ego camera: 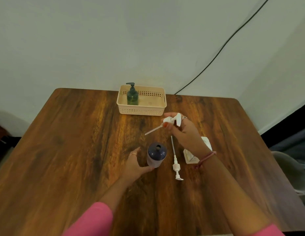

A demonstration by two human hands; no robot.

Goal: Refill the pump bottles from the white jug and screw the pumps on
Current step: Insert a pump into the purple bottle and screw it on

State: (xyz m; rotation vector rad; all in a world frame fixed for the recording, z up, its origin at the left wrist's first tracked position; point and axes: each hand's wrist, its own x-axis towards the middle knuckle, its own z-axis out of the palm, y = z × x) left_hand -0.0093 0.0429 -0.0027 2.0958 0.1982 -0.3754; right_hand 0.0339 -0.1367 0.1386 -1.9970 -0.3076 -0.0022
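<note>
Pink sleeves frame the near edge of the wooden table, one on each forearm. Two hands are at work: the left hand is curved open around the left side of the dark blue bottle, thumb touching its base and fingers spread just beside it, not closed on it. That bottle stands upright near the middle of the table with its neck open and no pump on it. The right hand is raised above the table beyond the bottle, fingers pinched shut on a white pump whose dip tube slants down to the left. A second white pump lies flat on the table just right of the bottle, head toward the near edge, tube pointing away. Two pumps in all, then, apart from the fitted one. A white jug, partly hidden behind the right wrist, sits right of the lying pump. At the far edge, against the wall, one beige basket holds one green pump bottle, upright with its pump fitted. The left half of the table and the near stretch lie bare, and a black cable runs down the wall behind the far right corner.
</note>
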